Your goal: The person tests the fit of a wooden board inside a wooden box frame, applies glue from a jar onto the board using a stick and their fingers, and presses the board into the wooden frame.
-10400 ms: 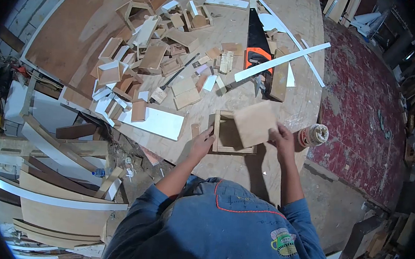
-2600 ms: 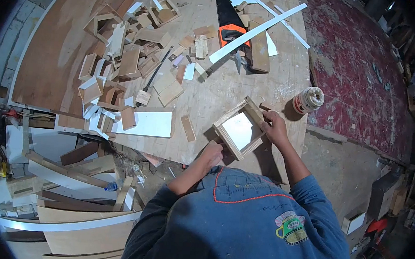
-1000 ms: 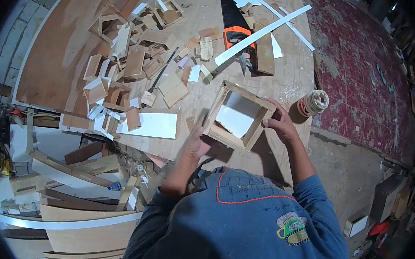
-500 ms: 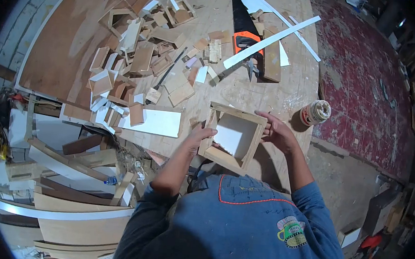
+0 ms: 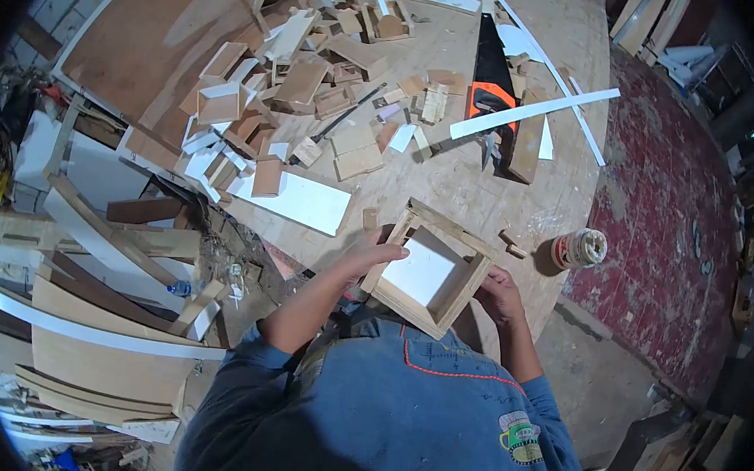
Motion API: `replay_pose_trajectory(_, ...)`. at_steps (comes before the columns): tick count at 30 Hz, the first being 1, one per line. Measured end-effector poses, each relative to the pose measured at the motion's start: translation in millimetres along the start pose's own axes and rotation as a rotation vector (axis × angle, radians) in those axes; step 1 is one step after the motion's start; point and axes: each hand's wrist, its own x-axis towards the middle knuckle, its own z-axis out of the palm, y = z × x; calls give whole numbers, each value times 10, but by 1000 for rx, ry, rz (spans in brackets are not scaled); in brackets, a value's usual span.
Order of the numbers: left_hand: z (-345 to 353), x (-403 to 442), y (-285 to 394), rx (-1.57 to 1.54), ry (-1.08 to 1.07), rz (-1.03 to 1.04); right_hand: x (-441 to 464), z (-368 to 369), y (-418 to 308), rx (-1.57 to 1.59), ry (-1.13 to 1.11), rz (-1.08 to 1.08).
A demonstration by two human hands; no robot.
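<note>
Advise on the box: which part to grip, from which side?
Box: probably its left and right walls, from outside; they look straight, and the open top lets a thumb hook over the rim, as the left hand does.

Cool white light falls from above on the table (image 5: 452, 184), while the floor (image 5: 659, 258) right of the box (image 5: 453, 229) is dimmer. The jar (image 5: 578, 249), also right of it, throws a shadow leftward; a dark shadow covers part of the shirt (image 5: 451, 418), below the box. Glare whitens the strip (image 5: 95, 327) far left. Around the box, detail looks fairly crisp; farther out, edges bow and corners blacken.
</note>
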Motion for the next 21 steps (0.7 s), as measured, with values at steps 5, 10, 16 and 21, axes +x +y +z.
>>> replay_pose_trajectory(5,28,-70,75,16,3,21,-13,32,-7,-72,34,-63)
replay_pose_trajectory(10,44,-102,105,27,18,34,-46,141,16,-52,104,-94)
replay_pose_trajectory(16,1,-47,25,48,-10,84,-38,140,44,-60,160,-112)
replay_pose_trajectory(21,3,-14,25,39,-62,99,7,151,2,50,174,-144)
